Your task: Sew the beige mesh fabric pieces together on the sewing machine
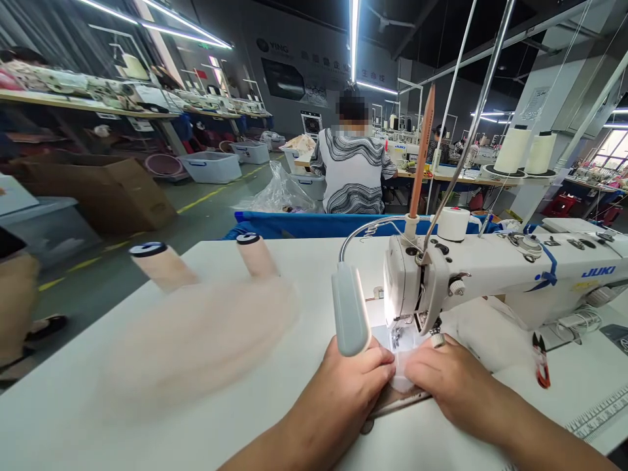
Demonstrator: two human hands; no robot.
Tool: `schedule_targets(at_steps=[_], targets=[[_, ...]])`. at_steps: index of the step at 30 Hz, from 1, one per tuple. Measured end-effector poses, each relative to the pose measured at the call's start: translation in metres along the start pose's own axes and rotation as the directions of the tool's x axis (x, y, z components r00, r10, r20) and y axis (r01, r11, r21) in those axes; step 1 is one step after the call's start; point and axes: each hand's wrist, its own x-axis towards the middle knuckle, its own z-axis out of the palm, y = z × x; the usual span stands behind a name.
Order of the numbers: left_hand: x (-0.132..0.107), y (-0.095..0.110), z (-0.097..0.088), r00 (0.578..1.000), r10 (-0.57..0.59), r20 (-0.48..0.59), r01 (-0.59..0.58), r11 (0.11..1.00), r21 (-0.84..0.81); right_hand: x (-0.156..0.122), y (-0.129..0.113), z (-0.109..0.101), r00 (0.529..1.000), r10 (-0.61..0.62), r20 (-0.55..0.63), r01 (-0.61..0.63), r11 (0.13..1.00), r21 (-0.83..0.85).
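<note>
My left hand (356, 376) lies in front of the sewing machine (407, 275), fingers closed on the left edge of a small, pale, sheer piece of fabric (402, 379). On the other side, my right hand (449, 373) has its fingers closed on the same fabric, close to the needle area. The fabric is stretched flat between both hands just before the presser foot (395, 337). A grey lamp (349, 314) on a bent metal neck lights this spot and hangs partly over my left hand. More white fabric (495, 327) lies behind my right hand.
A blurred beige fabric pile (206, 333) spreads on the white table at left, before two thread cones (164, 265). Red-handled thread snips (541, 363) and a ruler (601, 412) lie at right. A pencil (422, 150) stands upright on the machine. A person (352, 163) sits ahead.
</note>
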Motion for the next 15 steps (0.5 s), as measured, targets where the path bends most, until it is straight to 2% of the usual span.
schedule_targets(at_steps=[4,15], targets=[[-0.0008,0.0022,-0.0029,1.000,-0.009,0.030,0.010,1.000,-0.028,-0.0015,0.0006,0.0037,0.999,-0.023,-0.046,0.024,1.000,0.016],[-0.0059,-0.0034,0.0006,0.995,-0.066,0.076,0.063,0.997,0.047,0.0035,-0.0023,0.0028,0.998,0.041,-0.042,-0.039,0.998,0.056]])
